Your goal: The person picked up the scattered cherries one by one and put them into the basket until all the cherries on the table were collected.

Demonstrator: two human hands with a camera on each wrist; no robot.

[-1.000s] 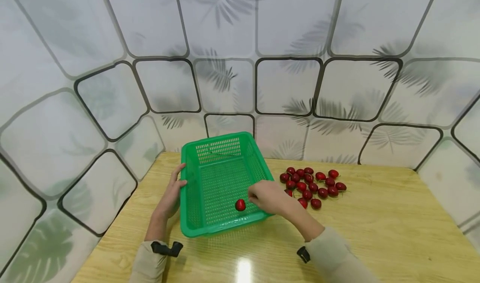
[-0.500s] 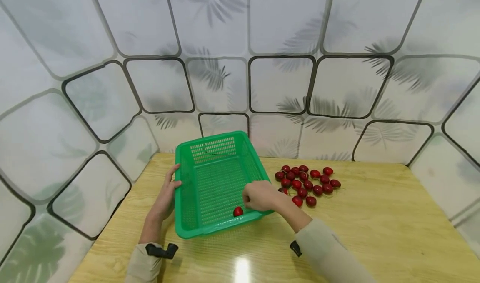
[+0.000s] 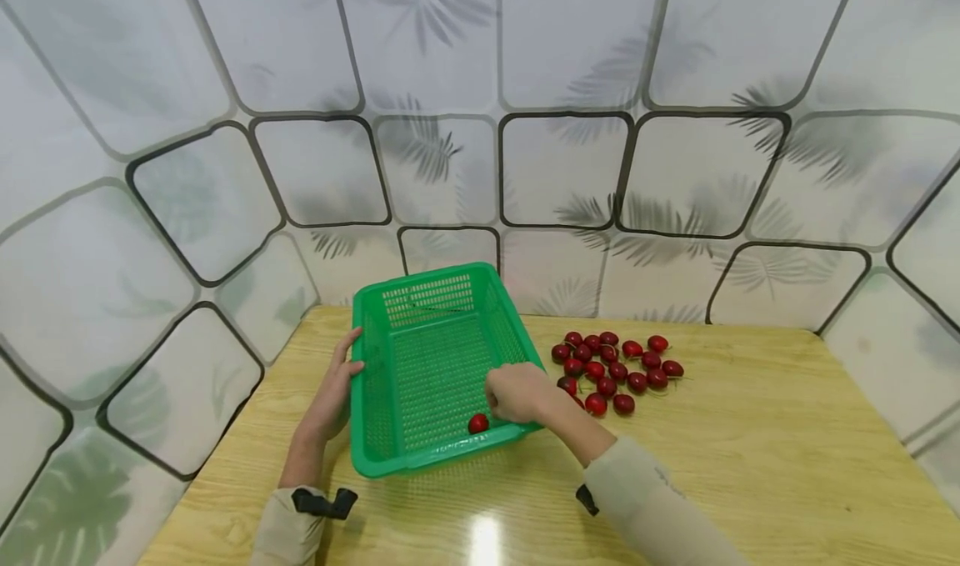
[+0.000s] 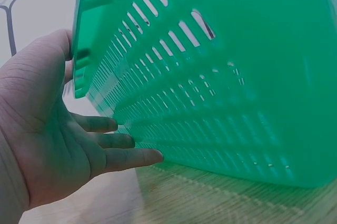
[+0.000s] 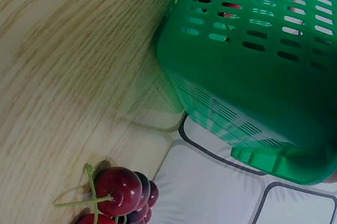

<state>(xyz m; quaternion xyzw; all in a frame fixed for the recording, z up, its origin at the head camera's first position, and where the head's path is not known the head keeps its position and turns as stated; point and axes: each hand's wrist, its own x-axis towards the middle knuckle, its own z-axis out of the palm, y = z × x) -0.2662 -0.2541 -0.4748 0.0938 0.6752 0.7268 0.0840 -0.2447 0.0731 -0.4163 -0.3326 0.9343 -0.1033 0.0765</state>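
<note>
The green basket [image 3: 442,374] has a cherry [image 3: 477,423] inside by its near wall. At its left rim, my left hand [image 3: 330,395] grips it; in the left wrist view, the thumb of this hand [image 4: 52,108] reaches the rim while other fingers lie along the outer slotted wall [image 4: 210,108]. My right hand [image 3: 521,393] reaches over the near right corner, fingers bent down inside; their tips and anything in them are hidden. In the right wrist view, only a sliver of skin shows beside the basket [image 5: 237,71].
Several dark red cherries [image 3: 617,372] lie loosely grouped on the wooden table [image 3: 750,449], right of the basket. Some show with green stems [image 5: 118,191] in the right wrist view. A patterned wall covering [image 3: 562,174] stands behind the table.
Since a second ago, the cherry in the basket has moved nearer the near wall. The head view has shifted slightly. Both hands keep nearly the same places at the basket.
</note>
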